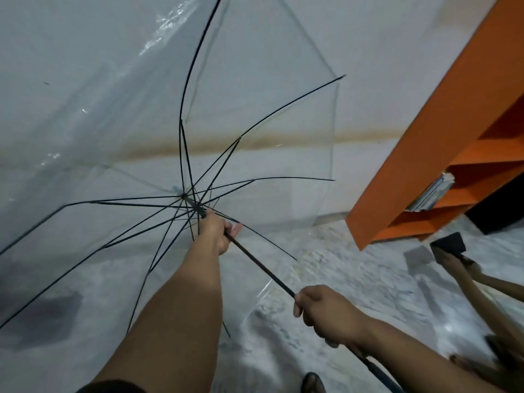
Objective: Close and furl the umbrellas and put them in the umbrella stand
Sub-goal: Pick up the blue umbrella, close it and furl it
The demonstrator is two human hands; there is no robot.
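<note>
A transparent umbrella with black ribs is spread open in front of me and fills the left and middle of the view. My left hand grips its black shaft right below the runner, where the ribs meet. My right hand is closed around the same shaft lower down, near the handle end. No umbrella stand is in view.
An orange shelf unit with books stands at the right against a pale wall. Another person's hand holds a dark object at the right edge. A dark patch shows through the canopy on the speckled floor.
</note>
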